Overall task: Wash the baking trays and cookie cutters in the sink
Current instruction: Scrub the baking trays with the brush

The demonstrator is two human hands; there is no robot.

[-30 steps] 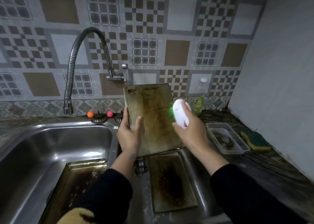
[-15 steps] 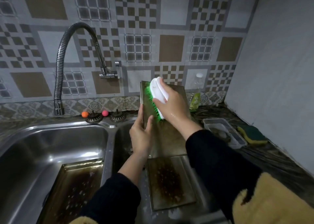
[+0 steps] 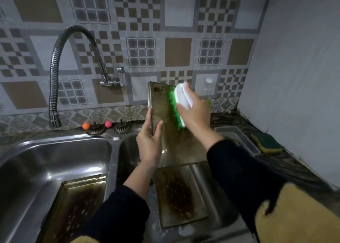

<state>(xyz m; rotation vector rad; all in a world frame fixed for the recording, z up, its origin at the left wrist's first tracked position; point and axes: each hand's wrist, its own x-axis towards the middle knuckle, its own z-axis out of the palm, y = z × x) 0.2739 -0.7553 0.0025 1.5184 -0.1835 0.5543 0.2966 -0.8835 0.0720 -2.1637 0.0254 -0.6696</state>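
Left grip (image 3: 150, 143) clamps upright tray (image 3: 161, 102), right grip (image 3: 195, 108) clamps brush (image 3: 181, 102); faucet (image 3: 55, 73) arches nearby.

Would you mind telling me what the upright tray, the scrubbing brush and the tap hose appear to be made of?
The upright tray looks like thin sheet metal, dull and brown-stained, with a folded rim. The scrubbing brush seems to be glossy white plastic with bright green bristles, probably synthetic. The tap hose appears to be ribbed flexible metal with a chrome-like sheen.
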